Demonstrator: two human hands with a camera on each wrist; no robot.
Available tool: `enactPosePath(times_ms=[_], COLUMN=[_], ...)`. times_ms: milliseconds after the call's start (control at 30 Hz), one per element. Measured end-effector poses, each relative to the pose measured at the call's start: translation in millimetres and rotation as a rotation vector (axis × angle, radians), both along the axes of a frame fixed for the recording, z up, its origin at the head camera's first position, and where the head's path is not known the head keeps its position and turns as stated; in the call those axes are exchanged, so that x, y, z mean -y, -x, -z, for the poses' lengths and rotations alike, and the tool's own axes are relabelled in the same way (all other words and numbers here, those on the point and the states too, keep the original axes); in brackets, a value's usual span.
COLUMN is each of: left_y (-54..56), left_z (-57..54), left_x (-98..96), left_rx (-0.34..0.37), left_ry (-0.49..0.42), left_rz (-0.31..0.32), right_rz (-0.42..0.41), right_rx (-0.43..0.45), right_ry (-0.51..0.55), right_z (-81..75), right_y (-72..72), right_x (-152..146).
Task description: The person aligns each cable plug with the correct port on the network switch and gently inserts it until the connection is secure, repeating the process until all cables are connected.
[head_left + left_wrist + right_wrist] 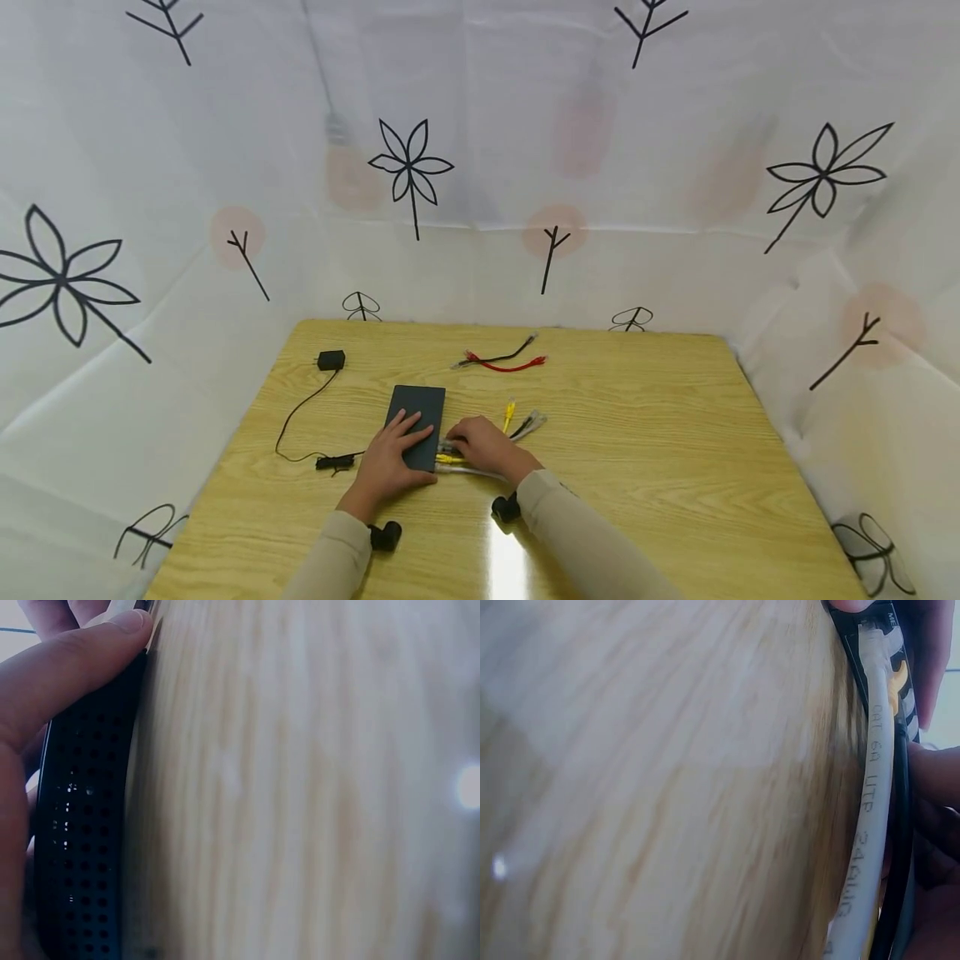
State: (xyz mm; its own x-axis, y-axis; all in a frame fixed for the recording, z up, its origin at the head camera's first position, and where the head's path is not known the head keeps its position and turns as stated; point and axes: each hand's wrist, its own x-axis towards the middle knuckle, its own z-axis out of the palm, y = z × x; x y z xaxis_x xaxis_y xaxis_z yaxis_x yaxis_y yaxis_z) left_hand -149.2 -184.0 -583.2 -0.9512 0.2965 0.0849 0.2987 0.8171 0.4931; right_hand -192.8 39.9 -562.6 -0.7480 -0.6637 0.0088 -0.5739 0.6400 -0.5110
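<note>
Plainly, the dark flat box [426,407] lies left of the middle of the wooden table [637,433], its top face up and one end towards you. Your left hand [393,454] rests on it with the fingers spread and straight over the top, while the thumb lies along the end nearest you. The left wrist view shows that end pierced with rows of round vent holes.

At the box's right side, your right hand [480,442] has its fingers curled in among the network leads and pinches a cable there; you cannot tell which one. From that view you see a white cable [877,787] printed "CAT.6A UTP 24AWG" run up to the box, with a black cable [902,825] just beside it and a bit of yellow lead [897,682] behind. Past your right knuckles, a yellow plug [510,408] and some pale plugs [534,421] stick out on the table.

Further back, a red cable [508,369] and a second black one lie across each other. To your left sits a black power adapter [331,360], its thin cord [288,417] curving round to a dark bundle [335,462] near the box. Behind the table hangs a white patterned sheet [480,100].
</note>
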Motion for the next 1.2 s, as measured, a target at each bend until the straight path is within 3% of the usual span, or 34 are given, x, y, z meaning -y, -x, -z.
enactPosePath(times_ms=[667, 933, 1200], left_y=[1.4, 2.3, 0.0], left_z=[2.6, 3.2, 0.9], left_x=[1.7, 3.5, 2.3], left_rx=[-0.019, -0.02, -0.013], left_ry=[-0.023, -0.018, -0.031], left_rz=[0.001, -0.002, 0.003], right_rz=[-0.05, -0.066, -0.112], right_rx=[-0.026, 0.024, -0.028], right_ry=[-0.074, -0.082, -0.107], right_z=[0.3, 1.0, -7.4], right_y=[3.7, 13.5, 26.9], right_x=[-8.6, -9.7, -10.3])
